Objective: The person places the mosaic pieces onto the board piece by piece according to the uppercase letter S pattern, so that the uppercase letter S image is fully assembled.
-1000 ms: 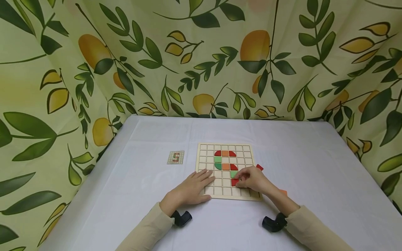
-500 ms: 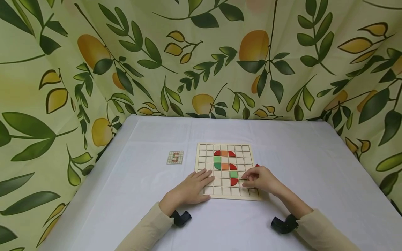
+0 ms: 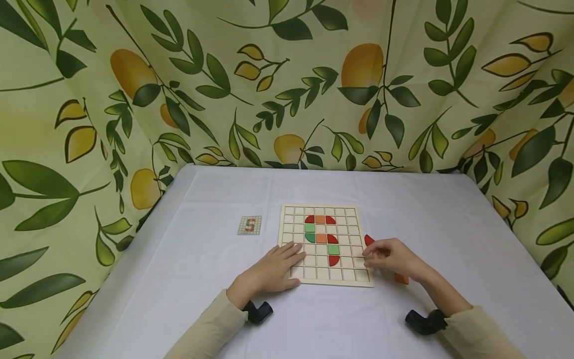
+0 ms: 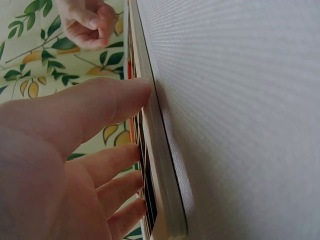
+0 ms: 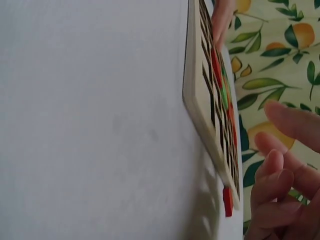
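Observation:
A wooden grid board [image 3: 309,273] lies on the table, with red, orange and green pieces forming an S-like curve in its cells. My left hand [image 3: 278,269] rests on the board's near left corner, fingers spread over the grid and thumb [image 4: 130,95] at the front edge. Past the board's right edge hovers my right hand [image 3: 396,258]. Its fingers are loosely bent, and the right wrist view shows thumb and fingers [image 5: 272,167] apart with nothing between them. A loose red piece [image 3: 369,240] lies against the board's right side. Partly behind the right hand is an orange piece [image 3: 401,278].
Left of the board lies a small card [image 3: 249,225] printed with an S on a grid. A white cloth [image 3: 215,194] covers the table. Behind it hangs a leaf-and-fruit patterned curtain [image 3: 287,89]. Black wrist mounts [image 3: 426,321] stick out below both sleeves.
My right hand has let go of the lowest red piece, which now sits in its cell, and moved right off the grid. The left hand has stayed put.

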Demonstrator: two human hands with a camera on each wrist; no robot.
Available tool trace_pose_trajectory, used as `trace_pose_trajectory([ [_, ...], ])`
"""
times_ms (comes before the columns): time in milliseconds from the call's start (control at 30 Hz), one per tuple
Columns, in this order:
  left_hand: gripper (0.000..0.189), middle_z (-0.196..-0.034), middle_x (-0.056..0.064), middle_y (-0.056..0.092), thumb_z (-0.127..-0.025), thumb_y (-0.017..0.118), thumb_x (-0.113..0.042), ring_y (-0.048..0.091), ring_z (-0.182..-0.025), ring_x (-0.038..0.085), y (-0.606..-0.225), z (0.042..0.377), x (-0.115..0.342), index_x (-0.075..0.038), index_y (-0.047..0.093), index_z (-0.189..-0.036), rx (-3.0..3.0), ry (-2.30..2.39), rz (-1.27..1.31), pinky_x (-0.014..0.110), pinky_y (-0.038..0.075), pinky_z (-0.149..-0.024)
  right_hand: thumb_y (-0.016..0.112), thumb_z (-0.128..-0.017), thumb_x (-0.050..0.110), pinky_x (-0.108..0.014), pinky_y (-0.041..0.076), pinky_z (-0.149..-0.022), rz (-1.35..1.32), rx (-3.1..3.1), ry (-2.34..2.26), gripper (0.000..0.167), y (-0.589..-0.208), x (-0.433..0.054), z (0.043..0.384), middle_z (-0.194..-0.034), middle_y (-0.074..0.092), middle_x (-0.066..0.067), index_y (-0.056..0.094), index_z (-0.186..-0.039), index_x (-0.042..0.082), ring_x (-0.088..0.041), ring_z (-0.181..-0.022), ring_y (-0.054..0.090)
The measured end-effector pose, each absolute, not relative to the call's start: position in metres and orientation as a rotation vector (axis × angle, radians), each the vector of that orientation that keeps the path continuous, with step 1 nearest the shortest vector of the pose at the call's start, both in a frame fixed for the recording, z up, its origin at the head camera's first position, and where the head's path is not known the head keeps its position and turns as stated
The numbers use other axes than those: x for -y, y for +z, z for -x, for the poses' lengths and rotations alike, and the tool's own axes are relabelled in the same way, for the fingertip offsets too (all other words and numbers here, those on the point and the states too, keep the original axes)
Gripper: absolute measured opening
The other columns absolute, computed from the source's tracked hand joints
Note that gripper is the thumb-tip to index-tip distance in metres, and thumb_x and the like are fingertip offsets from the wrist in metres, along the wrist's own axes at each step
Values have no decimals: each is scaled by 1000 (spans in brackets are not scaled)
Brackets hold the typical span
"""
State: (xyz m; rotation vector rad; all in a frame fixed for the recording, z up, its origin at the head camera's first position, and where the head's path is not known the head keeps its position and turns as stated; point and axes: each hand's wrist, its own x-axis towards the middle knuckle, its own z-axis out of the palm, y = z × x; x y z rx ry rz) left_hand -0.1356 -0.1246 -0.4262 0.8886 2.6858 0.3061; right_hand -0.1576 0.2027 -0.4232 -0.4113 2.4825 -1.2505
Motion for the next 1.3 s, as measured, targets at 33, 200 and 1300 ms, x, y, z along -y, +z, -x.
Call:
trace_pose_trajectory([
  [33,64,-161,3,29,-93,59,-36,22,-152,24,-426,136,125,-17,36,-150,-2686,304,-889,47,24,-123,77,-79,15,-16,38,-53,423,-2477,-1243,26,-424,-206,158,-71,51,2,70,-97,-3,-1,-63,45],
  [200,65,-161,3,29,-93,59,-36,22,-152,24,-427,136,125,-17,36,-150,-2687,298,-884,48,24,-123,76,-80,17,-17,37,-53,484,-2458,-1213,25,-427,-219,158,-71,48,4,70,-97,-2,0,-63,43],
  [1300,65,-161,3,29,-92,59,-36,23,-152,24,-428,136,124,-17,35,-150,-2690,296,-884,48,24,-123,79,-76,11,-21,37,-50,643,-2380,-1168,32,-437,-290,151,-75,52,9,67,-100,-6,3,-64,44],
])
